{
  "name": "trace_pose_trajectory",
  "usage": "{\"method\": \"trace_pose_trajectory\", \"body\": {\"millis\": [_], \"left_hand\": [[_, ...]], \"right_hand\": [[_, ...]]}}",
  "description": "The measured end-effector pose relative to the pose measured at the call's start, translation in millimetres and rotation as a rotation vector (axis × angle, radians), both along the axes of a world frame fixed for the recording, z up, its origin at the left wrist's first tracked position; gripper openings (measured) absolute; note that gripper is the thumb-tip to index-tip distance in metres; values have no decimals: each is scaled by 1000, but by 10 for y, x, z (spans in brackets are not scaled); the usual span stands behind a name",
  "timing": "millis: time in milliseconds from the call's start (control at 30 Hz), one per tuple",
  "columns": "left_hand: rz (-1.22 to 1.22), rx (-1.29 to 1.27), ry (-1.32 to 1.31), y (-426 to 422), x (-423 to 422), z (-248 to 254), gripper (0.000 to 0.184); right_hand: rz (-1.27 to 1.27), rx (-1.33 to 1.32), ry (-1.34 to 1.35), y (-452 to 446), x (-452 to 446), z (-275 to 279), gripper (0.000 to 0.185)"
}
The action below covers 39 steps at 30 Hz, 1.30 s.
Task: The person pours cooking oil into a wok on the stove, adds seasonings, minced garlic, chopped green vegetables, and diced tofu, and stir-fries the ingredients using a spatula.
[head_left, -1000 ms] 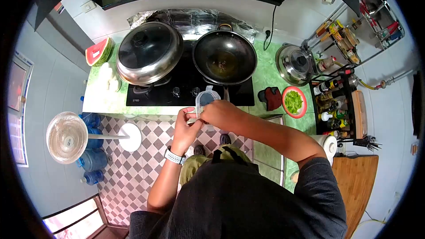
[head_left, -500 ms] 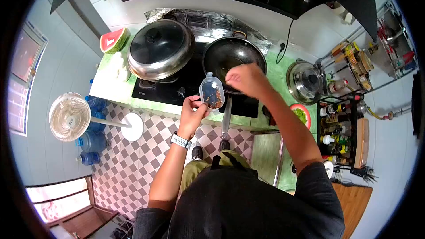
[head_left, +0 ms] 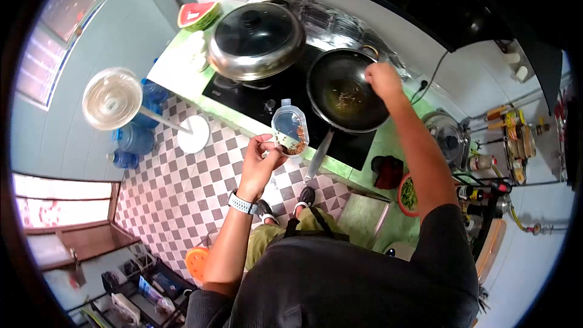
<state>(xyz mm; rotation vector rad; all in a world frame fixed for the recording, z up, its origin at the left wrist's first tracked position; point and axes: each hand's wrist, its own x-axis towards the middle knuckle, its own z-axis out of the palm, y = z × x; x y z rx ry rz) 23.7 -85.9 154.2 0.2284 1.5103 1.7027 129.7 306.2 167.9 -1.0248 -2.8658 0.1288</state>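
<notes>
My left hand grips a small clear plastic container by its near end, in front of the stove's edge. Reddish-brown bits that look like dried spices lie along the container's lower right side. Over the right rim of the black wok is my right hand, its fingers closed; whatever they hold is hidden. A pool of oil with scattered dark bits shows in the wok. The wok's metal handle points toward me.
A lidded pan stands left of the wok on the black cooktop. A watermelon piece lies at the back left. Chopped greens fill a red-rimmed bowl under my right forearm. A fan stands on the left.
My right hand has moved from the wok's near side to its right rim. Bits in the oil are now visible. The view has turned; my left hand still holds the container.
</notes>
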Motion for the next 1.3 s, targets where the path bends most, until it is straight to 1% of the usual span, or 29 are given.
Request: {"method": "trace_pose_trajectory", "body": {"millis": [67,100,133,200,233,267,300,333,400,433,500,533,567,600,667,700,733,767,833,900,967,1033,1067,1100,1133,1200,1233,1267,1300], "left_hand": [[10,7,14,-167,19,67,35],[9,15,0,-255,37,94,35],[1,25,-16,-328,63,121,35],[-5,24,-23,-509,124,154,35],[0,32,-27,-603,148,150,35],[0,39,-28,-692,169,147,35],[-22,29,-23,-790,205,186,35],[-36,50,-48,-892,250,233,40],[-104,68,-23,-1149,360,177,38],[-119,18,-4,-1238,448,299,36],[-192,-29,23,-1485,586,233,38],[-272,2,38,-1624,567,71,38],[-305,-29,39,-1719,674,139,40],[-380,-24,11,-1844,721,100,41],[-551,-14,-24,-2048,849,-108,41],[-653,-86,-23,-2111,911,-244,38],[-696,-131,-28,-2200,1042,-316,37],[-791,-147,-61,-2273,1164,-404,37],[-986,-217,-88,-2362,1462,-502,39],[-1188,-239,-106,-2471,1759,-667,39],[-1376,-219,-108,-2378,2127,-845,38],[-1576,-189,-133,-2300,2636,-1057,37],[-1654,-168,-91,-2260,2881,-1258,36],[-1686,-173,-96,-2244,3139,-1437,36],[-1718,-177,-106,-2244,3407,-1564,36],[-1866,-176,-60,-2183,3937,-1659,38],[-1807,-191,-81,-2225,4196,-1647,38],[-1815,-186,-78,-2237,4402,-1738,38],[-1823,-185,-21,-2233,4604,-1941,42]], "right_hand": [[60,56,-28,-86,9,252,12],[85,26,142,-93,43,246,14],[89,30,148,-147,30,283,14],[102,161,229,-335,71,475,18],[41,131,236,-466,95,588,22],[21,137,239,-647,112,736,22],[-3,144,344,-846,159,863,23],[-38,155,447,-1033,217,912,23],[-17,58,754,-1346,393,791,22],[-20,187,785,-1683,516,856,24],[-140,25,975,-2353,767,709,25],[-213,125,955,-2698,919,657,24],[-227,125,1022,-3010,1038,559,22],[-271,133,1043,-3283,1194,406,23],[-379,-13,1171,-3916,1597,215,24],[-413,-25,1223,-4173,1794,53,22],[-504,-115,1237,-4510,2031,-10,23],[-625,-184,1210,-4788,2235,-152,24],[-747,-230,1128,-5405,2731,-197,24],[-902,-188,1062,-6066,3142,-483,23],[-1169,-183,1073,-6576,3522,-592,23],[-1394,-103,951,-7071,3930,-791,24],[-1457,-88,935,-7283,4095,-792,24],[-1518,-77,914,-7454,4227,-785,25],[-1523,-69,910,-7584,4334,-770,25],[-1649,-79,997,-7754,4560,-818,30],[-1647,-52,991,-7796,4675,-858,26],[-1652,-43,994,-7775,4787,-829,26],[-1689,-109,1018,-7739,4883,-775,23]]}}
